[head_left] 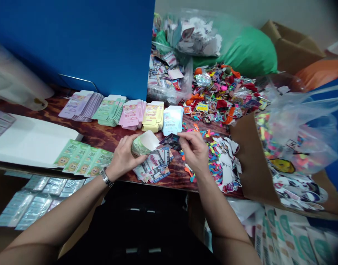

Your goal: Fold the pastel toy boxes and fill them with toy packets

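My left hand [126, 156] is wrapped round a small green paper box [142, 145], its open end facing right. In my right hand [195, 149] a dark printed card [171, 141] is pinched between thumb and fingers, its left end close to the box's opening. A spread pile of printed cards [153, 166] lies on the table below the box. Just right of my right hand are small coloured balloons [213, 167] and white-backed paper cutouts [226, 162].
Behind my hands stand stacks of purple [80, 105], green [110, 109], pink [132, 113], yellow [153, 116] and blue flat boxes [172, 119]. Green packs [84, 159] overlap on the left. A heap of trinkets [224, 92] lies back right, beside a cardboard box [243, 158].
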